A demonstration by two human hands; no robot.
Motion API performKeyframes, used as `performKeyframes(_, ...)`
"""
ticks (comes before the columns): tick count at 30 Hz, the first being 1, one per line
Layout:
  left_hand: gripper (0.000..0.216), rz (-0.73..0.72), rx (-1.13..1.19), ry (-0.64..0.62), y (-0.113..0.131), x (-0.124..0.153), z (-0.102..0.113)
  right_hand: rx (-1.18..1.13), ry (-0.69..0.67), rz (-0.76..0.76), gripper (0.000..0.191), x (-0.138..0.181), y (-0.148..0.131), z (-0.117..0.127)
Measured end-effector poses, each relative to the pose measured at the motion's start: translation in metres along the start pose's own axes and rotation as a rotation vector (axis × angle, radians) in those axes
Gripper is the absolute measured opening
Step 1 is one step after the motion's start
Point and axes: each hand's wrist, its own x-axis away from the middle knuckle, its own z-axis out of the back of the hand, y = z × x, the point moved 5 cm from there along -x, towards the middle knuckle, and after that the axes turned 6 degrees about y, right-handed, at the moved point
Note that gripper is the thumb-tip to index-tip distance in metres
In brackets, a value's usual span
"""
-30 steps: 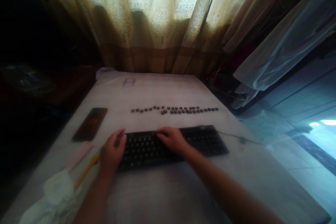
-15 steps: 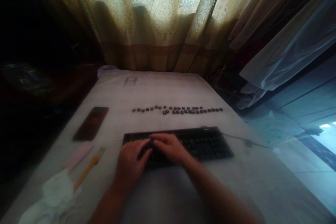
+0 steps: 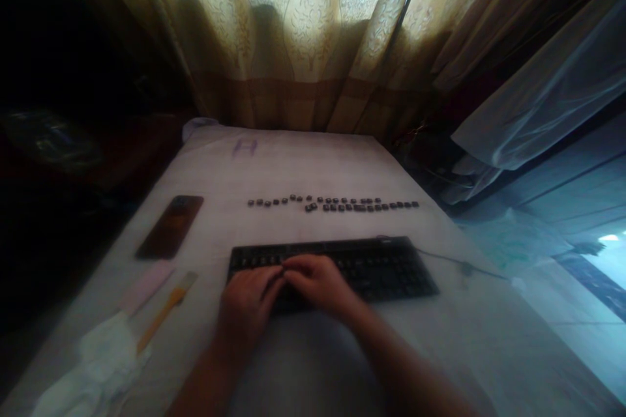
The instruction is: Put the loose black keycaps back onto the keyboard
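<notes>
A black keyboard [image 3: 391,270] lies on the white-covered table in front of me. Over its left part, my left hand [image 3: 246,300] and my right hand [image 3: 320,281] meet at the fingertips. Both hands are closed, thumbs and fingers drawn together. Whatever they pinch between them is too small and dark to make out. Beyond the keyboard, several loose black keycaps [image 3: 359,208] lie in two uneven rows. My hands and wrists hide part of the keyboard's left front.
To the left lie a dark phone [image 3: 171,227], a pink flat item [image 3: 145,285], a brush with an orange handle [image 3: 163,318] and crumpled white tissue [image 3: 107,348]. A cable [image 3: 454,263] runs right from the keyboard. Curtains [image 3: 308,32] hang behind the table [image 3: 293,163].
The fingertips of both hands have drawn closer together, with the right fingers slightly lower. The dark gap between them has narrowed. The view has shifted slightly; the keycaps and keyboard lie as before.
</notes>
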Motion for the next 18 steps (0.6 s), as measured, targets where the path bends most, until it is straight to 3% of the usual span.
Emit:
performKeyframes(3,0.023,-0.003,-0.011,-0.003,-0.004,0.000,0.001,0.141,0.028,0.055,0.019,-0.003,0.000,0.014)
performKeyframes(7,0.021,0.053,-0.149,0.042,-0.028,0.000,0.012,0.450,0.125,0.122,0.021,-0.013,0.002,0.035)
performKeyframes(13,0.021,0.175,-0.218,0.110,-0.060,0.002,0.024,0.696,-0.055,0.229,0.017,-0.025,0.003,0.016)
performKeyframes(18,0.024,0.175,-0.202,0.081,-0.061,0.005,0.018,0.726,-0.063,0.219,0.019,-0.026,0.002,0.015)
